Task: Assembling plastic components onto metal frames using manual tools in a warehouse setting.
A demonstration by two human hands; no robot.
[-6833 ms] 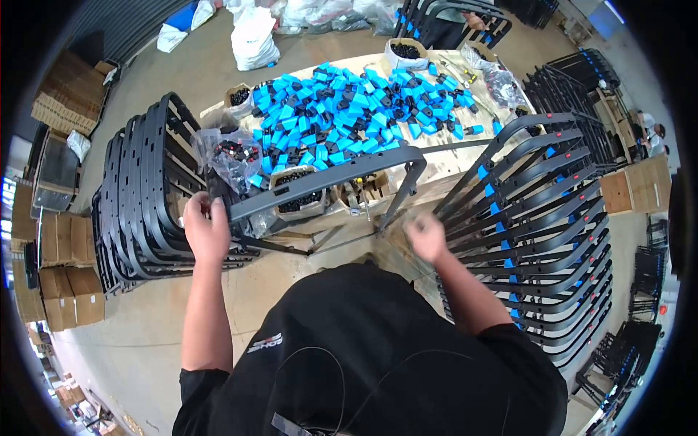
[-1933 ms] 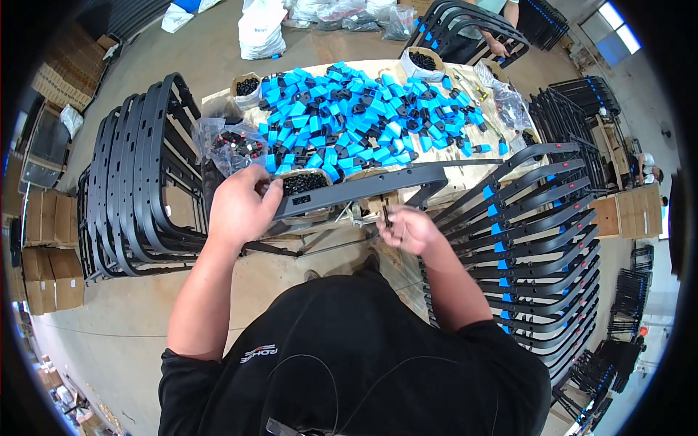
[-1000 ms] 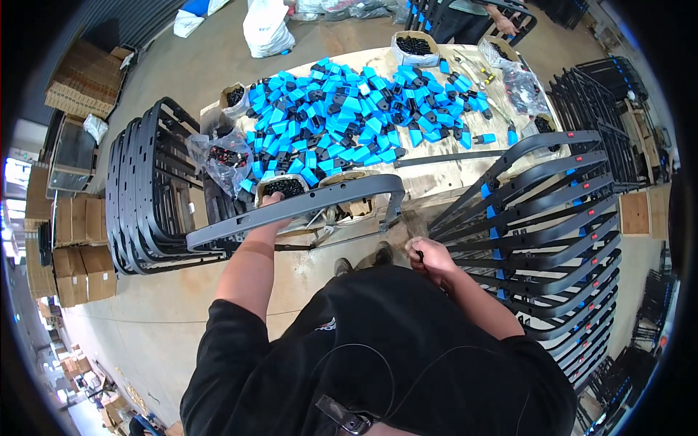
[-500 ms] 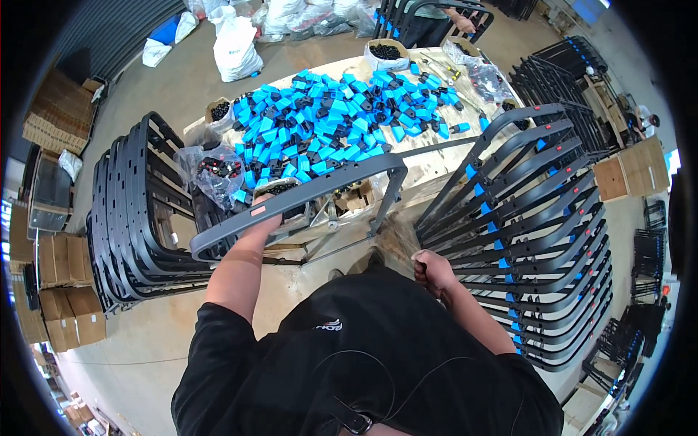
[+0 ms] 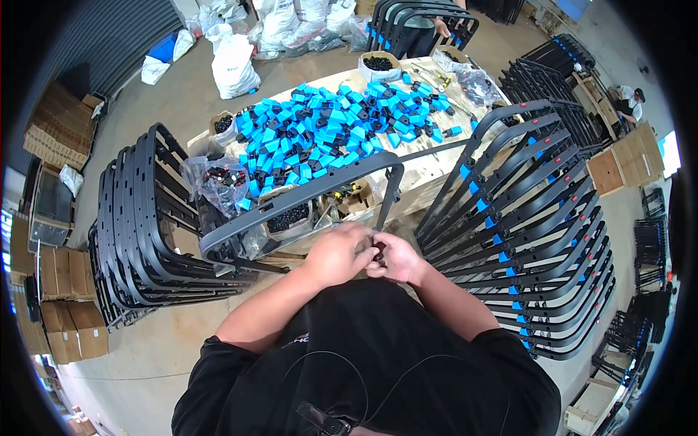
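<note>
Small black part (image 5: 377, 252) sits pinched between fingers of both hands (image 5: 336, 254) (image 5: 396, 257), steadied just below frame (image 5: 305, 195).

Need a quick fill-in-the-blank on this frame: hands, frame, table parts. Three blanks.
1. The left hand and right hand meet just below the grey ____ frame.
2. The small plastic parts heaped on the table are mostly ____ in colour.
3. The stack of black frames with blue clips stands on the person's ____ side.

Missing words: metal; blue; right
</note>
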